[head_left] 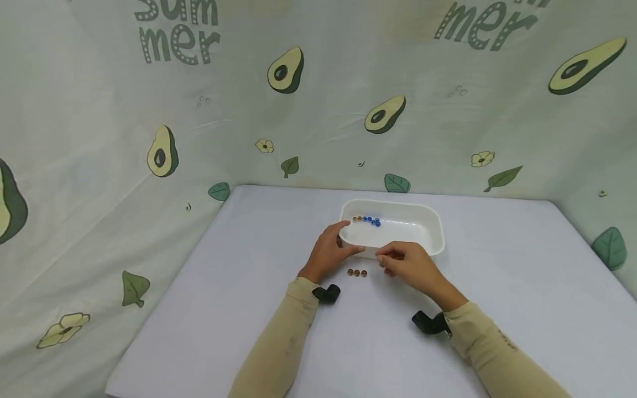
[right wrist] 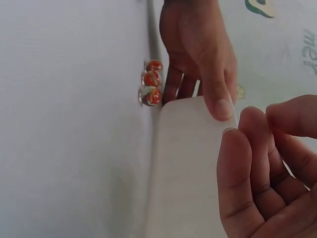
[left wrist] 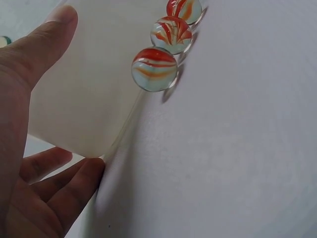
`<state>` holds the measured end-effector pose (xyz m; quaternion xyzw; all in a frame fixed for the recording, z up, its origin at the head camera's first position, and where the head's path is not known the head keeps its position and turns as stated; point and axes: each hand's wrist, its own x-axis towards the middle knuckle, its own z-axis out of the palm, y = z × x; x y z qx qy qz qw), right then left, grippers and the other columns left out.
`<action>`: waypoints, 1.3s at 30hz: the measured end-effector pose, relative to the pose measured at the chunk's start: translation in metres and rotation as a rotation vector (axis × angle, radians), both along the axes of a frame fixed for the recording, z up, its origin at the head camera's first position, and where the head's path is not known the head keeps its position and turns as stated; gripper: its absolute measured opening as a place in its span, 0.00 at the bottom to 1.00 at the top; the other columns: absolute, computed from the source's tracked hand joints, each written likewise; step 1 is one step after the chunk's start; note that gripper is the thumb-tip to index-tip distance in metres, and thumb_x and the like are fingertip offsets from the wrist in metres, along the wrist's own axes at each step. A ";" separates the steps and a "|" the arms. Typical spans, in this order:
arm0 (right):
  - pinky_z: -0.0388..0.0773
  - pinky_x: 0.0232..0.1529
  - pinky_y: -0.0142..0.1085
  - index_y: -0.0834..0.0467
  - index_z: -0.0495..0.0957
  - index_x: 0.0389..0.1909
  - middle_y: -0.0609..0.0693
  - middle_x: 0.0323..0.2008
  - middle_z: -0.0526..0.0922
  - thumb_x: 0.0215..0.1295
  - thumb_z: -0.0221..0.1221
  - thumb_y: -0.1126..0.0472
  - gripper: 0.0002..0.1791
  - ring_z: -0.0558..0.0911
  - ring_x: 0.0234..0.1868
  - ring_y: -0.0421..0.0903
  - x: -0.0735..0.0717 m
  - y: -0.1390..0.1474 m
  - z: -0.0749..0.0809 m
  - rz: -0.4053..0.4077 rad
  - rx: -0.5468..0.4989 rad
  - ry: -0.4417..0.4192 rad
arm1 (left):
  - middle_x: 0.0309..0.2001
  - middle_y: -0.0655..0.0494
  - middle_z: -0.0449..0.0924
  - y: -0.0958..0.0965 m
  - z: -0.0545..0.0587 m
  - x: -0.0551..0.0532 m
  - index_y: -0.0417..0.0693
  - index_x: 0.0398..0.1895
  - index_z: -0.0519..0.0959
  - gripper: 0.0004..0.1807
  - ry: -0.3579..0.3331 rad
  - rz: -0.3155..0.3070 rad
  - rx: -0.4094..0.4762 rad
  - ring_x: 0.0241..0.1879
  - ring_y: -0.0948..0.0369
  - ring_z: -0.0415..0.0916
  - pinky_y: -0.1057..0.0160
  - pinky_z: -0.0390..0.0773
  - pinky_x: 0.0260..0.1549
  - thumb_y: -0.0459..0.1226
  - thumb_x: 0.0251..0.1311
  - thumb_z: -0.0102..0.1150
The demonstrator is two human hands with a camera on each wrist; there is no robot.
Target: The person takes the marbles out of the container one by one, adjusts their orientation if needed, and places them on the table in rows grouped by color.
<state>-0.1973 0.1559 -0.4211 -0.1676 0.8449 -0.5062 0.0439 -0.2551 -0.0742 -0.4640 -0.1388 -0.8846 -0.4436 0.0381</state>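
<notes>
A shallow white tray (head_left: 432, 237) sits toward the back of the table. Curved around its left front corner, my left hand (head_left: 328, 251) grips it, thumb along the front wall and fingers at the end. Inside lie two orange marbles (head_left: 357, 219) and several blue marbles (head_left: 370, 220). Three clear marbles with red and orange swirls (left wrist: 154, 69) stand in a row in front of the tray. My right hand (head_left: 410, 268) is at the front rim, its bent fingers (right wrist: 235, 163) drawn together with the thumb; I cannot tell whether something small is between them.
A white-covered table (head_left: 239, 237) extends on both sides of the tray. Behind it hangs a pale cloth (head_left: 328, 121) printed with avocados and leaves. Each wrist wears a small black camera (head_left: 327, 294) over a beige sleeve (head_left: 278, 342).
</notes>
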 end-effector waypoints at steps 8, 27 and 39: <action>0.83 0.35 0.41 0.67 0.82 0.48 0.68 0.38 0.82 0.70 0.63 0.60 0.15 0.83 0.33 0.54 -0.019 0.019 0.025 0.010 -0.151 -0.040 | 0.65 0.51 0.71 0.000 0.005 0.000 0.52 0.73 0.67 0.45 -0.011 0.001 -0.005 0.50 0.59 0.71 0.58 0.75 0.49 0.55 0.54 0.74; 0.81 0.48 0.44 0.67 0.78 0.56 0.63 0.49 0.82 0.74 0.58 0.58 0.19 0.83 0.48 0.57 -0.101 0.017 0.072 0.032 -0.061 -0.140 | 0.65 0.51 0.70 -0.006 0.001 -0.002 0.54 0.73 0.67 0.45 -0.017 0.000 0.032 0.49 0.58 0.72 0.57 0.76 0.48 0.57 0.54 0.73; 0.78 0.53 0.49 0.67 0.78 0.59 0.63 0.53 0.82 0.72 0.60 0.60 0.20 0.82 0.52 0.58 -0.142 -0.002 0.046 0.031 0.029 -0.254 | 0.65 0.47 0.70 0.000 0.000 -0.006 0.52 0.73 0.66 0.45 0.002 -0.027 0.004 0.47 0.58 0.73 0.58 0.77 0.45 0.56 0.55 0.72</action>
